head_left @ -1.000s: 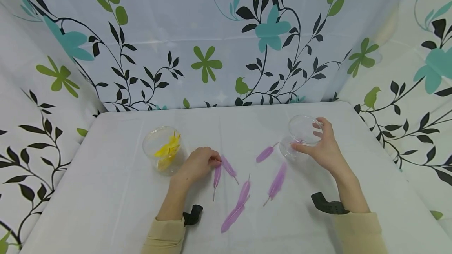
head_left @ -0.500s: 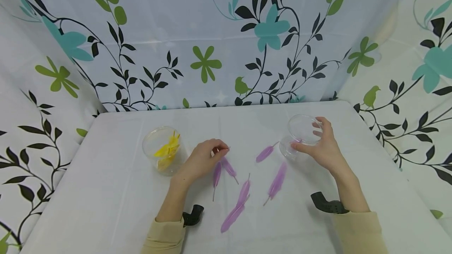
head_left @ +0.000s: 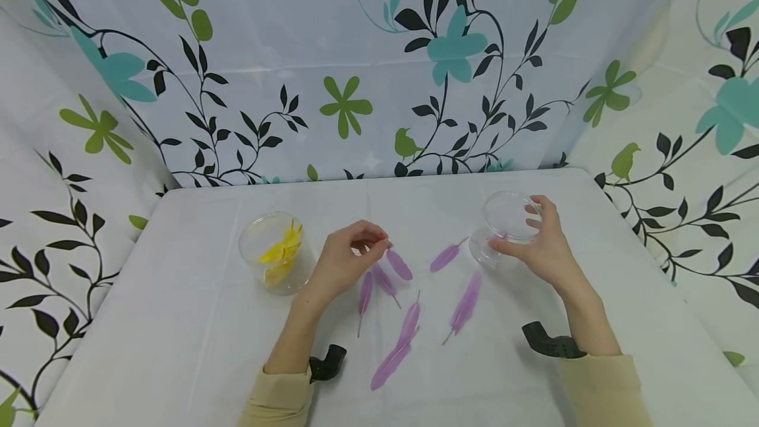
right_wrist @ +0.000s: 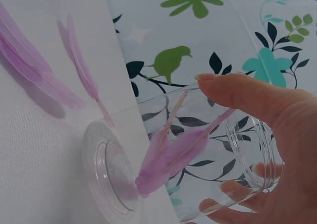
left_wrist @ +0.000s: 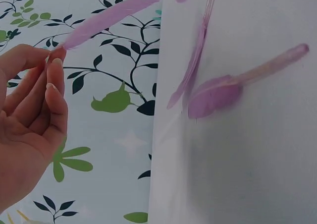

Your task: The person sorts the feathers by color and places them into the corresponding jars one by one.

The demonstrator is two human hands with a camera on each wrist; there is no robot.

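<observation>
My left hand (head_left: 350,259) pinches a purple feather (head_left: 399,264) by its quill, between thumb and fingertips. In the left wrist view that feather (left_wrist: 109,21) points up and to the right. My right hand (head_left: 548,246) grips a clear jar (head_left: 487,252) around its upper side, near the rim. Through the jar's wall, the right wrist view shows purple feathers (right_wrist: 173,157) inside, quills upward. Loose purple feathers lie on the table: two just below my left hand, overlapping ones (head_left: 393,362) nearer the front, and two others (head_left: 465,305) left of the jar.
A second clear jar (head_left: 252,259) with yellow feathers (head_left: 283,249) in it stands left of my left hand. The white table (head_left: 178,321) reaches back to a curtain (head_left: 267,38) with printed leaves and flowers. A dark camera mount sits on each wrist.
My left hand has risen away from the two nearby feathers, up and to the right. The pinched feather, hidden before, now shows below its fingertips. My right hand and jar stay put.
</observation>
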